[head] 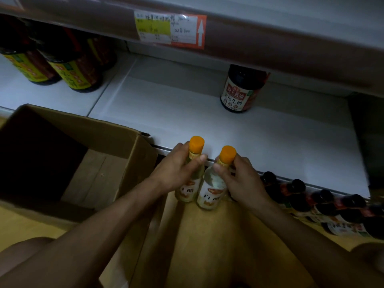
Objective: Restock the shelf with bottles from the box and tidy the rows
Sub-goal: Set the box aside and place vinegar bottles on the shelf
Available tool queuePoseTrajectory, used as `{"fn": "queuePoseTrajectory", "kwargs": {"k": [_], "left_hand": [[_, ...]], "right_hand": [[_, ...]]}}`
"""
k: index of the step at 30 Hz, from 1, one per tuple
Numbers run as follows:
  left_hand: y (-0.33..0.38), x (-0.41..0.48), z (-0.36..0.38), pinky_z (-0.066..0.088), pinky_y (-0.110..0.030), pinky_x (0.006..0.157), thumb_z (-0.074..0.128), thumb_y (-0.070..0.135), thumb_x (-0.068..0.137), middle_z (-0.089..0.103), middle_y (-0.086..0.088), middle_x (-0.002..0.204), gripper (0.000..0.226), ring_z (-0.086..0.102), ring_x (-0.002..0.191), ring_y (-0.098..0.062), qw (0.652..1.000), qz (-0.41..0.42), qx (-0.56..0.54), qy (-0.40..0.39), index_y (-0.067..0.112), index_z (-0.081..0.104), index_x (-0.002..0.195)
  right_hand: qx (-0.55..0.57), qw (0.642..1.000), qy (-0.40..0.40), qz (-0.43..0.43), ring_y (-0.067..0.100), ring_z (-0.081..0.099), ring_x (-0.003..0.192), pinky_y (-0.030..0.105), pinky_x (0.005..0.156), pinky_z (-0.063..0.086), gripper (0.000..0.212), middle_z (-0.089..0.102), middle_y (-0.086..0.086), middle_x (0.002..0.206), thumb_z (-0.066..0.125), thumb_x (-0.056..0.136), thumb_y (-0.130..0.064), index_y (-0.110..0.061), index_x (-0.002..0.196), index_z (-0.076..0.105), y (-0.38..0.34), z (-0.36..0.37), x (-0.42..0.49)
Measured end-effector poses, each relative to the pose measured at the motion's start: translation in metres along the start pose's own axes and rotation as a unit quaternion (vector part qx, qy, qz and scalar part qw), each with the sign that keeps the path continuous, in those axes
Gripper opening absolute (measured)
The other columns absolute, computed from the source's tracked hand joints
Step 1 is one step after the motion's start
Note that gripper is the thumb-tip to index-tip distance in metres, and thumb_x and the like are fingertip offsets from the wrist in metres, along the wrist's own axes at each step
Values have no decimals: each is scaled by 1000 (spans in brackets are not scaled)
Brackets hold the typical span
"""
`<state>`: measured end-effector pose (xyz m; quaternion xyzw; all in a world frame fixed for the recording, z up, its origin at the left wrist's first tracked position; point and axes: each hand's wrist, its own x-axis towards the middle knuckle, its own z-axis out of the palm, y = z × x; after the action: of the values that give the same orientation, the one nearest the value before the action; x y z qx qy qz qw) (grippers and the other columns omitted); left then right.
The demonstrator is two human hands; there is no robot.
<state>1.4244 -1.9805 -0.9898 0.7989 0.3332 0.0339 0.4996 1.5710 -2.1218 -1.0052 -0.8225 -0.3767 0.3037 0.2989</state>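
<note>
My left hand (176, 169) grips the neck of a clear bottle with an orange cap (190, 183). My right hand (241, 179) grips the neck of a second clear orange-capped bottle (212, 190) right beside it. Both bottles are upright, just below the front edge of the white shelf (187, 113). The open cardboard box (124, 146) stands at the left; the part of its inside that shows is dark and bare. One dark soy-sauce bottle (241, 90) stands alone on the shelf at the right.
Several dark bottles with yellow labels (70, 73) stand at the shelf's back left. A row of dark-capped bottles (311, 198) runs along a lower level at the right. An upper shelf edge with a price tag (170, 30) overhangs. The floor (207, 235) is yellowish.
</note>
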Motion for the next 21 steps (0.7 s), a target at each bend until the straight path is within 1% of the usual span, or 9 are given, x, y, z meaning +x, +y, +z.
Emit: {"fn": "queuePoseTrajectory", "kwargs": {"k": [3, 6, 8, 11, 13, 15, 17, 19, 21], "left_hand": [[9, -8, -14, 56, -46, 91, 46, 60, 98, 58, 2, 108, 33, 63, 102, -13, 999, 5, -39, 11, 29, 54, 102], [14, -19, -22, 56, -49, 91, 46, 67, 93, 65, 2, 102, 41, 68, 98, -11, 995, 4, -98, 21, 27, 55, 98], [18, -27, -24, 56, -52, 92, 47, 67, 92, 67, 4, 93, 40, 69, 93, -11, 990, 0, -139, 27, 28, 56, 94], [25, -37, -23, 56, -56, 90, 48, 70, 89, 66, -3, 87, 41, 69, 89, -23, 983, -10, -180, 29, 30, 57, 87], [30, -40, -20, 56, -56, 91, 48, 67, 90, 66, -8, 87, 39, 69, 91, -28, 978, -7, -208, 26, 29, 57, 83], [35, -43, -17, 57, -51, 93, 46, 64, 95, 67, -5, 85, 37, 70, 91, -25, 974, -6, -226, 20, 31, 58, 83], [39, -44, -16, 57, -48, 94, 45, 61, 94, 68, -5, 86, 38, 71, 91, -22, 971, -11, -236, 21, 25, 58, 87], [42, -43, -17, 57, -50, 93, 45, 62, 93, 69, -5, 86, 43, 71, 89, -21, 969, -22, -243, 31, 21, 57, 88], [47, -43, -19, 56, -53, 91, 45, 68, 93, 70, -11, 92, 52, 72, 90, -25, 970, -31, -240, 39, 17, 58, 92]], "right_hand": [[88, 996, -23, -3, 8, 64, 98, 39, 87, 55, 30, 66, -7, 104, 52, 97, -55, -27, 105, 59, -17, -3, -6], [158, 986, -46, 9, 10, 66, 88, 38, 82, 53, 32, 66, -3, 92, 52, 97, -51, -19, 99, 58, -34, -4, -11], [187, 980, -61, 12, 7, 67, 87, 37, 84, 54, 38, 68, -5, 92, 50, 93, -56, -20, 99, 59, -42, -2, -15], [205, 976, -74, 25, 6, 68, 91, 40, 90, 55, 44, 70, -5, 99, 47, 87, -61, -22, 103, 60, -49, -1, -19], [208, 974, -87, 30, 7, 68, 95, 43, 94, 54, 45, 70, -4, 104, 44, 87, -61, -24, 106, 60, -51, -2, -20], [208, 972, -99, 38, 8, 67, 99, 45, 97, 52, 45, 69, -4, 106, 42, 88, -62, -25, 108, 59, -54, -3, -20], [203, 973, -96, 47, 9, 67, 100, 46, 97, 52, 47, 69, -4, 106, 40, 88, -64, -25, 107, 59, -57, -5, -20], [197, 975, -86, 57, 9, 67, 99, 47, 98, 51, 46, 69, -5, 104, 40, 87, -66, -26, 103, 59, -59, -8, -22], [205, 973, -85, 71, 7, 66, 101, 48, 99, 50, 42, 69, -8, 104, 41, 87, -67, -32, 101, 59, -62, -11, -26]]}}
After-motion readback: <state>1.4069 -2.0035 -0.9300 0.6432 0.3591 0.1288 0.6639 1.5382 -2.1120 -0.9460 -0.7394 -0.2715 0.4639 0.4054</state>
